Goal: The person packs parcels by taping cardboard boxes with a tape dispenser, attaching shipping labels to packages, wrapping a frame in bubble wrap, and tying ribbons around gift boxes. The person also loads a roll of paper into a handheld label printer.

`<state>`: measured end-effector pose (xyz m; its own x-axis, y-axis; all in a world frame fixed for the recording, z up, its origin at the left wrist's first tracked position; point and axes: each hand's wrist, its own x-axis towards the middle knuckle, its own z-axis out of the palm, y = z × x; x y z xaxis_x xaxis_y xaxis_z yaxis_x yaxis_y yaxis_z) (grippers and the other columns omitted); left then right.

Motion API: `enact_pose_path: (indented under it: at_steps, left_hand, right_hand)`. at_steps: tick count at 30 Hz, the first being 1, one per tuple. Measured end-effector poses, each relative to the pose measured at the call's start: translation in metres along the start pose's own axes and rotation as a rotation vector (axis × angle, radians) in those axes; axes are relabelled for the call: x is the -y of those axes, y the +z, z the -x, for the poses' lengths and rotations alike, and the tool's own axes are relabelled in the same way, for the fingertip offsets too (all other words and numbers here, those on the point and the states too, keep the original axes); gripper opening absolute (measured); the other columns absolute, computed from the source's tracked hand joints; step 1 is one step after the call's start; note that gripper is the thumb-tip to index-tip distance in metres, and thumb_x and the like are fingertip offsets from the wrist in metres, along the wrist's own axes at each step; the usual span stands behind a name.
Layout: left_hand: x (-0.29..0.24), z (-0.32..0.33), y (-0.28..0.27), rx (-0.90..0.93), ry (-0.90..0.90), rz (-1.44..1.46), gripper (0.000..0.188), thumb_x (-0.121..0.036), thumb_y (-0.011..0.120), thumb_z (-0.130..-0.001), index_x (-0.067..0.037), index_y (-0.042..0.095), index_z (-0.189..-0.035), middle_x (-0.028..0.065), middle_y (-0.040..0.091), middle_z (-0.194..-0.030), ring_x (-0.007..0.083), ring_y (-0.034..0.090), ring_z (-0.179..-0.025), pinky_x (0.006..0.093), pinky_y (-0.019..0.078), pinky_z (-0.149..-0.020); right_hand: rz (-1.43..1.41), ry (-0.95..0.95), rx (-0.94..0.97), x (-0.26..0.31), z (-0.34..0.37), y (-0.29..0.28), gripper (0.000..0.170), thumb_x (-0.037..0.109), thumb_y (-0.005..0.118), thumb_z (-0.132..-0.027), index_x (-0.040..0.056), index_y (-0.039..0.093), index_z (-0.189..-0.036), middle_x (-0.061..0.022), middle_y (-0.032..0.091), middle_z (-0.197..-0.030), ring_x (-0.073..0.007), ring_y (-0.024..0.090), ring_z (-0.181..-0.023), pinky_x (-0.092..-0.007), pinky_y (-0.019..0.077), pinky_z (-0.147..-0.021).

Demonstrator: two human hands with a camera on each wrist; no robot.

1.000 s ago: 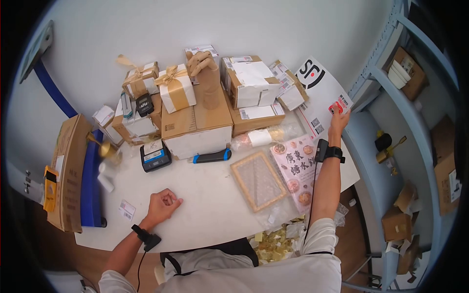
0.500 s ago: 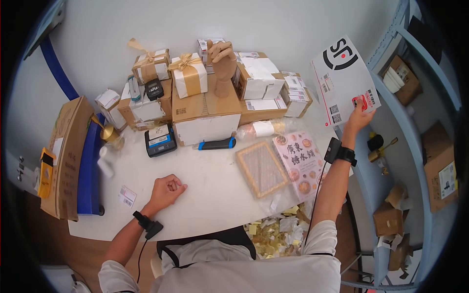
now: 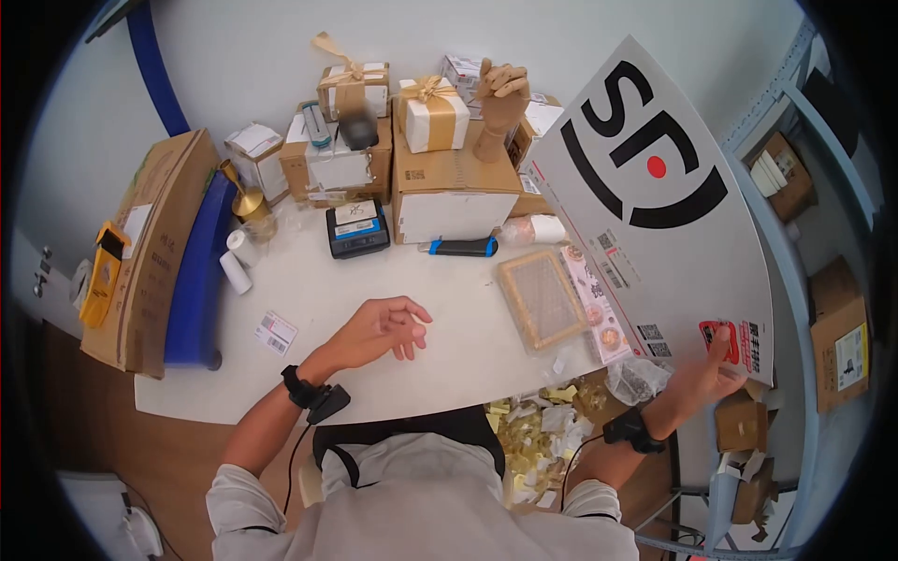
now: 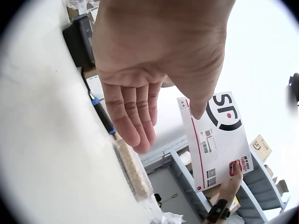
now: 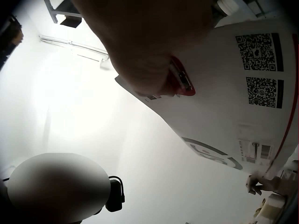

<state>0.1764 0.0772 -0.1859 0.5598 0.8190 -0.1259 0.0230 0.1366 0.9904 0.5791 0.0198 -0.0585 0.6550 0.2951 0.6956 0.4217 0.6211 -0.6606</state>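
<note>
The large white card envelope with black lettering and a red dot is up toward two o'clock in the head view, tilted in front of the grey-blue metal shelving, with the bare right hand at its five o'clock corner. That hand's grip pinches the corner: the thumb lies on the printed face over a red mark, while the remaining fingers seem to go behind, though they are largely hidden. The bare left hand, toward eight o'clock, has its grip released, palm and fingers relaxed above the white tabletop, holding nothing. The envelope looks light and thin, likely stiff enough to stand out from one corner, yet its three o'clock edge bows, so it should flex and swing if moved quickly. Its smooth face may slip a little under a dry thumb, and a hard squeeze near the corner could crease the card. A flat pinch, thumb in front and fingers spread behind, would suit it; a second light hold along the eight o'clock edge, nearest the left hand, would steady the sheet and keep it off the pink printed leaflet at seven o'clock from it.
</note>
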Motion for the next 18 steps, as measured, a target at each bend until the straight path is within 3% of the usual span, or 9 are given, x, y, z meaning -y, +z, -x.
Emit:
enact_pose_path:
  at_steps: [2, 3, 5, 7, 8, 9, 11, 14, 18]
  left_hand:
    - [-0.03, 0.012, 0.016, 0.106, 0.199, 0.178, 0.063, -0.046, 0.063, -0.095, 0.0, 0.049, -0.136, 0.018, 0.069, -0.113, 0.0227, 0.071, -0.091, 0.0356, 0.0587, -0.076]
    - [-0.043, 0.019, 0.025, 0.088, 0.181, 0.196, 0.063, -0.046, 0.063, -0.095, 0.0, 0.049, -0.136, 0.018, 0.069, -0.113, 0.0227, 0.071, -0.091, 0.0356, 0.0587, -0.076]
    - [-0.061, 0.032, 0.036, 0.154, 0.392, 0.543, 0.071, -0.052, 0.058, -0.096, 0.0, 0.042, -0.143, 0.0175, 0.064, -0.126, 0.0247, 0.068, -0.104, 0.0395, 0.0587, -0.084]
    - [-0.06, 0.047, 0.031, -0.013, 0.255, 0.536, 0.068, -0.047, 0.061, -0.096, -0.001, 0.042, -0.143, 0.0152, 0.064, -0.125, 0.0214, 0.069, -0.105, 0.0359, 0.0583, -0.083]
    - [-0.061, 0.053, 0.028, -0.157, 0.128, 0.521, 0.066, -0.042, 0.065, -0.096, -0.002, 0.043, -0.143, 0.013, 0.065, -0.124, 0.0181, 0.069, -0.105, 0.0324, 0.0579, -0.083]
    - [-0.065, 0.056, 0.024, -0.269, 0.013, 0.429, 0.057, -0.03, 0.063, -0.098, 0.002, 0.046, -0.142, 0.0128, 0.064, -0.128, 0.0193, 0.067, -0.111, 0.0338, 0.0537, -0.096]
    - [-0.049, 0.059, 0.005, -0.331, -0.024, 0.341, 0.051, -0.014, 0.063, -0.097, 0.004, 0.047, -0.143, 0.012, 0.065, -0.128, 0.0146, 0.066, -0.111, 0.0298, 0.0514, -0.098]
    - [-0.047, 0.067, -0.016, -0.246, 0.034, 0.168, 0.051, -0.008, 0.06, -0.097, 0.005, 0.046, -0.144, 0.0119, 0.066, -0.128, 0.0116, 0.066, -0.108, 0.0271, 0.051, -0.096]
    - [-0.065, 0.07, -0.039, -0.072, 0.011, 0.12, 0.05, -0.007, 0.059, -0.096, 0.004, 0.048, -0.144, 0.0114, 0.065, -0.13, 0.0113, 0.063, -0.111, 0.0252, 0.0488, -0.097]
  right_hand:
    - [0.139, -0.22, 0.19, 0.023, 0.023, -0.007, 0.032, 0.02, 0.081, -0.085, -0.0009, 0.064, -0.103, -0.0152, 0.069, -0.099, -0.0233, 0.068, -0.087, -0.0372, 0.0575, -0.076]
    - [0.142, -0.201, 0.215, 0.023, 0.037, -0.005, 0.032, 0.02, 0.081, -0.085, -0.0009, 0.064, -0.103, -0.0152, 0.069, -0.099, -0.0233, 0.068, -0.087, -0.0372, 0.0575, -0.076]
    - [-0.369, -0.354, 0.814, 0.024, 0.068, 0.0, 0.031, 0.023, 0.082, -0.082, 0.0011, 0.066, -0.097, -0.0182, 0.07, -0.107, -0.0311, 0.07, -0.095, -0.0433, 0.0594, -0.077]
    - [-0.231, -0.444, 1.315, 0.057, 0.087, 0.022, 0.031, 0.026, 0.081, -0.08, 0.0026, 0.068, -0.095, -0.0163, 0.07, -0.114, -0.0333, 0.07, -0.105, -0.0435, 0.0594, -0.085]
    - [-0.166, -0.478, 1.483, 0.068, 0.099, 0.034, 0.033, 0.027, 0.08, -0.079, 0.0038, 0.068, -0.098, -0.0147, 0.069, -0.118, -0.0332, 0.068, -0.11, -0.0428, 0.0579, -0.09]
    - [-0.099, -0.515, 1.65, 0.077, 0.113, 0.044, 0.034, 0.028, 0.08, -0.079, 0.0049, 0.068, -0.102, -0.0131, 0.068, -0.123, -0.0331, 0.066, -0.115, -0.0421, 0.0563, -0.094]
    - [-0.148, -0.413, 1.849, 0.084, 0.14, 0.059, 0.036, 0.033, 0.084, -0.076, 0.0075, 0.068, -0.096, -0.0109, 0.066, -0.128, -0.0342, 0.062, -0.122, -0.0433, 0.0533, -0.099]
    - [-0.199, -0.277, 1.865, 0.078, 0.145, 0.075, 0.051, 0.039, 0.089, -0.069, 0.0079, 0.069, -0.105, -0.0122, 0.065, -0.13, -0.0324, 0.055, -0.131, -0.0487, 0.0434, -0.109]
    - [0.102, -0.352, 1.22, 0.054, 0.129, 0.123, 0.062, 0.021, 0.085, -0.076, 0.0021, 0.057, -0.128, -0.0183, 0.061, -0.134, -0.0416, 0.049, -0.134, -0.0497, 0.037, -0.113]
